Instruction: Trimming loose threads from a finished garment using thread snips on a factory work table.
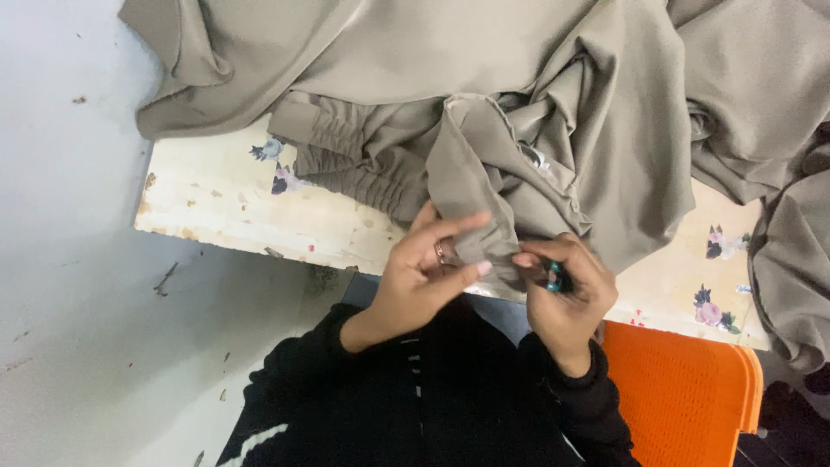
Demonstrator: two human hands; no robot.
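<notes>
Because the left hand (424, 268) pinches only a narrow fold of the grey-beige cloth (484, 164) between thumb and forefinger, that fold could, I judge, slip free under the weight of the rest, which lies heaped on the tabletop (216, 199) above the hands. The right hand (566, 290) has its fingers curled tight around a small teal tool (554, 278), its working end hidden, so I cannot tell what kind it is; held this close to the left fingertips, it could nick them or snag the weave. Smooth, matte and softly draped, the cloth shows a gathered, elastic-looking band left of the pinched fold. An orange chair (683, 389) sits below the cloth, at the right.
</notes>
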